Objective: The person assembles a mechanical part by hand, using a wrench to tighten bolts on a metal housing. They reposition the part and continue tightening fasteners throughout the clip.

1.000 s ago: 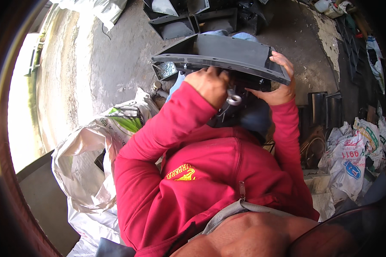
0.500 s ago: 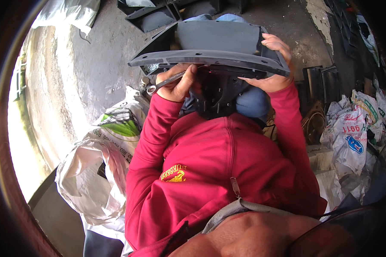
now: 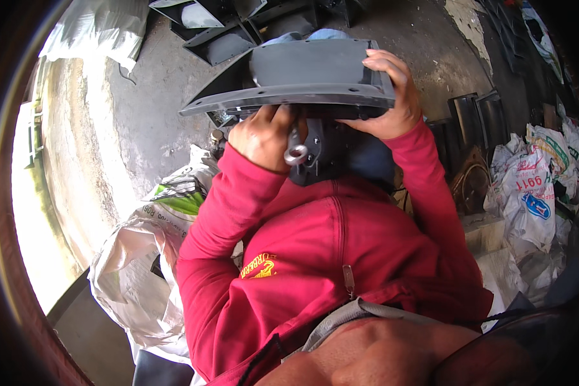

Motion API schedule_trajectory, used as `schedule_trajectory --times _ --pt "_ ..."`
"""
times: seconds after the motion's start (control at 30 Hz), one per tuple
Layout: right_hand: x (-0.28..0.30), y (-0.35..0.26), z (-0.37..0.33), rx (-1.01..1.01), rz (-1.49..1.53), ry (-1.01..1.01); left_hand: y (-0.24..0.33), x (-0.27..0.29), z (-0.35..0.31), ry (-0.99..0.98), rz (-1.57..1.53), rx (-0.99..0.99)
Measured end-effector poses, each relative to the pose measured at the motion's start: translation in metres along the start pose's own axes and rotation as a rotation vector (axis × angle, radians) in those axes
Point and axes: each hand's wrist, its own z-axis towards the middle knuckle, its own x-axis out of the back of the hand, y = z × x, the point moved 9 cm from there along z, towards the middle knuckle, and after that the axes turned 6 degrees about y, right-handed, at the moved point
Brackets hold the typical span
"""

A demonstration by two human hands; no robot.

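Observation:
I hold a dark grey curved panel [image 3: 302, 71] with a bolt-holed flange in front of my chest. My right hand [image 3: 392, 96] grips its right end, fingers over the top and thumb under the rim. My left hand [image 3: 260, 135] is closed around a silver ring spanner [image 3: 296, 152] just below the flange, next to a dark bracket [image 3: 318, 148] under the panel. What the spanner's far end touches is hidden by my hand. My red sleeves rise from the lower edge.
Crumpled white woven sacks [image 3: 141, 257] lie at my left, and more printed sacks [image 3: 534, 186] are piled at the right. Similar dark metal parts [image 3: 219, 26] lie on the concrete floor [image 3: 141, 116] beyond the panel. Upright dark plates [image 3: 476, 116] stand at the right.
My left hand has shifted along under the flange with the spanner, whose ring end now points down toward me. The panel sits more level; my right hand keeps its grip.

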Motion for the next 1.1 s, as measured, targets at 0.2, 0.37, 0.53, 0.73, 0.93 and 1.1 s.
schedule_trajectory --times 0.2,0.37,0.53,0.73,0.93,1.1 --pt "0.003 0.01 -0.007 0.01 -0.011 -0.008 0.004 -0.016 0.001 -0.052 0.079 -0.149" --pt "0.002 0.015 -0.011 0.027 0.097 0.006 -0.01 -0.015 -0.012 0.162 -0.095 -0.132" --pt "0.0 0.021 -0.012 0.007 0.108 -0.012 -0.054 -0.032 -0.032 0.058 -0.595 0.384" --pt "-0.002 0.022 -0.01 0.025 0.136 -0.013 -0.064 -0.043 -0.038 -0.012 -0.756 0.429" --pt "-0.002 0.025 -0.015 0.036 0.134 0.001 -0.068 -0.048 -0.038 -0.019 -0.87 0.445" --pt "-0.001 0.02 -0.011 0.045 0.156 -0.029 -0.075 -0.053 -0.047 0.053 -0.847 0.471"
